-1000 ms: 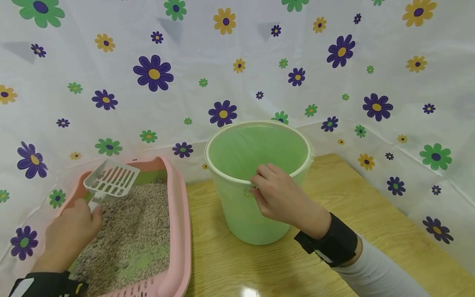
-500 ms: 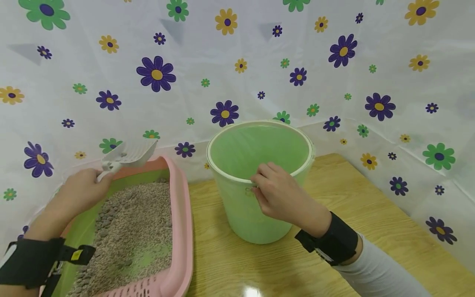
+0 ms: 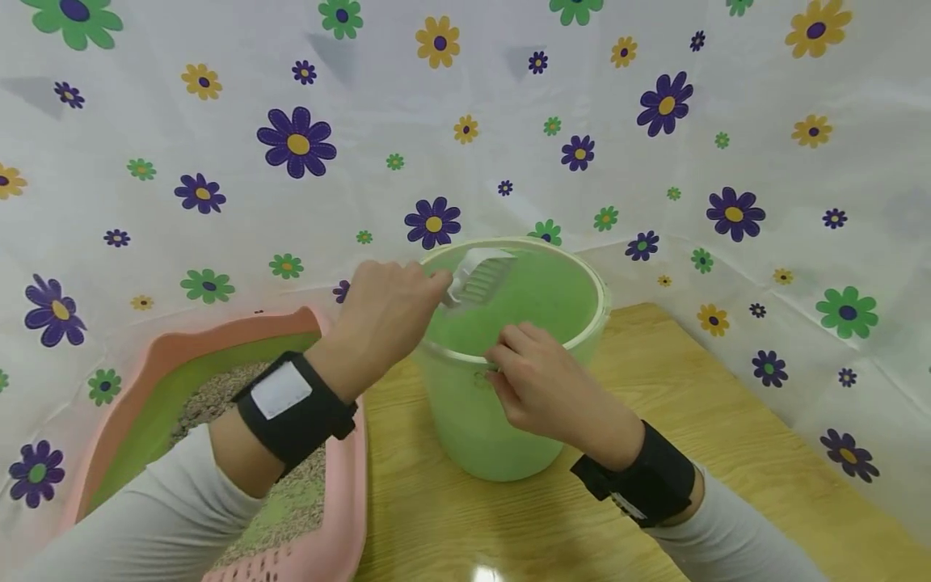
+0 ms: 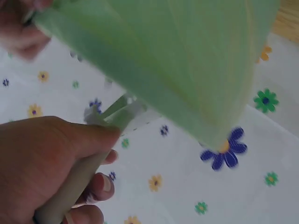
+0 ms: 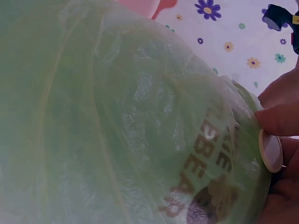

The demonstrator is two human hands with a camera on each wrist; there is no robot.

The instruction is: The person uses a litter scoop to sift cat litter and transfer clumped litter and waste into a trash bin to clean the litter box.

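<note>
A white plastic sheet printed with purple, yellow and green flowers (image 3: 465,121) fills the upper frame and drapes down along the right edge. A light wooden tabletop with visible grain (image 3: 727,436) occupies the lower right, with a bright glare spot at the bottom centre.

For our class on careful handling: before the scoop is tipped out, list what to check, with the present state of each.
1. Scoop over the bin's opening: ok.
2. Left hand grips the scoop handle: ok.
3. Right hand holds the bin's near rim: ok.
4. Bin stands upright on the table: ok.
5. Green liner covers the bin's inside: ok.
6. Anything in the scoop: cannot tell.
</note>
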